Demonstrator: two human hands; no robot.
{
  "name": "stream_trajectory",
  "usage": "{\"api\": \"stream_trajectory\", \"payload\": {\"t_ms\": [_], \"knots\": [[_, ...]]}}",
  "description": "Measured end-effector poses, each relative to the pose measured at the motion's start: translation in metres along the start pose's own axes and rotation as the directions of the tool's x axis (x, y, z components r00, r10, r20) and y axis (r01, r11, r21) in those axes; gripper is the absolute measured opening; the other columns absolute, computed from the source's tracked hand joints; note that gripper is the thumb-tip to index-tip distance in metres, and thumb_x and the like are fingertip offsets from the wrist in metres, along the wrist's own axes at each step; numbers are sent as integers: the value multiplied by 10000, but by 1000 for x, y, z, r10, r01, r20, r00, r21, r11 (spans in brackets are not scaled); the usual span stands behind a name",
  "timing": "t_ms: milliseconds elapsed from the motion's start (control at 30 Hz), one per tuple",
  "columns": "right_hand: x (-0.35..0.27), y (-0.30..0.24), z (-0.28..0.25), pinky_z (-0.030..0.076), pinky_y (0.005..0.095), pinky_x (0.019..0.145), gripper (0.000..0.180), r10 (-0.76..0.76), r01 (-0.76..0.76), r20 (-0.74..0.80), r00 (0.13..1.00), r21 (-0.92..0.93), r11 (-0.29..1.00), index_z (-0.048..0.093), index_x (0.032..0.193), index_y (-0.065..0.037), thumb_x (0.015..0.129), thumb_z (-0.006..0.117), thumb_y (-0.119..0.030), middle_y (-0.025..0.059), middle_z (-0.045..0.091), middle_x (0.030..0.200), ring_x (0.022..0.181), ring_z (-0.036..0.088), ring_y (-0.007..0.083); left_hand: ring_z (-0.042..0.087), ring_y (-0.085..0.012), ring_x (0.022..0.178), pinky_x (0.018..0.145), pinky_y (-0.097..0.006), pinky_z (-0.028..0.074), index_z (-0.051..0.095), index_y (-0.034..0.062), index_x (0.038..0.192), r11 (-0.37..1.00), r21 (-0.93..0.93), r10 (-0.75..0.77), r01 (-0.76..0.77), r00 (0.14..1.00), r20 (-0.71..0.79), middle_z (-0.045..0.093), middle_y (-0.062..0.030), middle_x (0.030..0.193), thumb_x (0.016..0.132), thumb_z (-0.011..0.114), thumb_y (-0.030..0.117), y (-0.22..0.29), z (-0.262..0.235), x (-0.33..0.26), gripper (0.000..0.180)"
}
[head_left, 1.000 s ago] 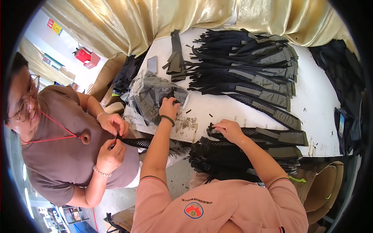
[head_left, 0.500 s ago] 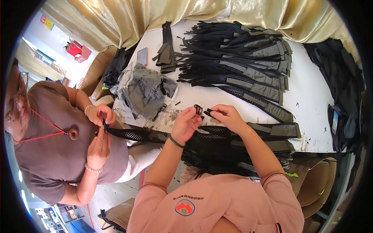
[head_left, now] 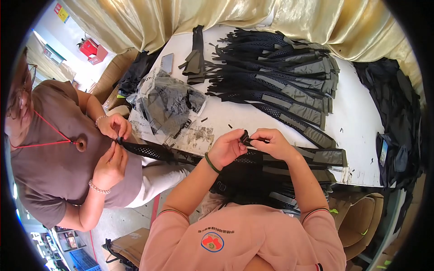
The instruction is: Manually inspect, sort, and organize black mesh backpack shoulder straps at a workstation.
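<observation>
While straps (head_left: pixel 280 86) lie piled behind on the table (head_left: pixel 361 122), left hand (head_left: pixel 228 148) and right hand (head_left: pixel 270 142) both pinch one small black buckle (head_left: pixel 245 137).

A crumpled clear plastic bag (head_left: pixel 168 103) holding grey parts lies on the left end of the white bench (head_left: pixel 357 117). Just beyond it lies a flat, dark rectangular phone (head_left: pixel 166 63), screen unlit. On the far wall at upper left hangs a small yellow and red sign (head_left: pixel 61 11).
</observation>
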State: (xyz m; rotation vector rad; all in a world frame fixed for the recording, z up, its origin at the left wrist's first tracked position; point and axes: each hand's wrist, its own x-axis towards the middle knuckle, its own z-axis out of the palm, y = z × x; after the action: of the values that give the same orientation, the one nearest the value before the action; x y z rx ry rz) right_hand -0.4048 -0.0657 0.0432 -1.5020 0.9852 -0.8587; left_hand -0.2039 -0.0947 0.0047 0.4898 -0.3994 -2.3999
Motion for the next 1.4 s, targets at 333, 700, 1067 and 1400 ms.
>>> {"api": "stream_trajectory", "payload": {"t_ms": [333,700,1067,1400], "knots": [[-4,-4,3,431,265,658,101,-173,168,-20,985,-147,975,657,882,-17,796,627,-60,63,598,777,707,540,146,528,-127,660,639,-283,434,590,97,904,989,29,-147,148,989,-25,602,1,788,891,572,231,-7,-1,-2,135],[-14,-4,15,459,269,654,73,103,-84,-145,984,133,988,649,881,-5,815,626,-25,68,629,789,730,576,117,528,-119,637,630,-276,429,568,101,924,996,64,-58,63,995,-78,593,-2,776,901,575,249,-17,5,-5,149],[-14,-19,20,447,310,708,140,-525,275,-265,809,-620,735,641,875,-63,746,669,-15,44,605,765,715,542,205,582,-117,576,567,-251,525,496,50,876,856,459,355,-240,917,-182,598,-47,785,925,558,154,-22,47,-1,131],[-25,-8,20,397,185,588,203,185,-39,-307,934,426,904,519,868,-55,760,667,32,-33,514,727,635,466,38,520,-37,659,586,-191,461,551,38,860,674,633,551,-380,830,-88,592,-2,786,881,621,85,-33,42,6,88]]}}
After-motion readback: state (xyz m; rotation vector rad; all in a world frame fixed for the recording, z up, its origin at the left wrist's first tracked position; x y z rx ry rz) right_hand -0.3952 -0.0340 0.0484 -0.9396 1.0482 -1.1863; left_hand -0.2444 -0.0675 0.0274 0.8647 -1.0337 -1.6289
